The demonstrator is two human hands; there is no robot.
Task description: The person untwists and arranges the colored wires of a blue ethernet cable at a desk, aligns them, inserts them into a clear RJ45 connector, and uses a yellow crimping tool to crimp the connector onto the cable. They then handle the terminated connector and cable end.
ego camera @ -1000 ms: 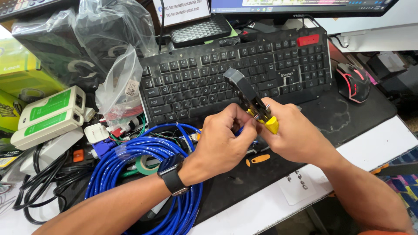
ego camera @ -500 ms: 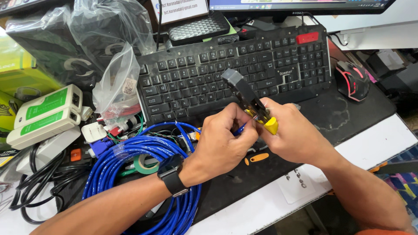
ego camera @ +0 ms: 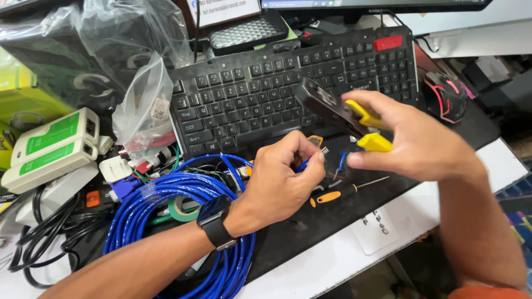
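Blue cable [ego camera: 303, 164], bared coloured wire ends

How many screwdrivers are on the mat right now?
1: an orange-handled screwdriver lies on the black mat in front of the keyboard, between the two hands. Others may be hidden under the cable coil.

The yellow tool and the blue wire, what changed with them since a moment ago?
The right hand pulled the yellow-handled crimping tool off the blue cable end, lifting it up and to the right. The left hand still pinches the cable end. The keyboard and cable coil stayed put.
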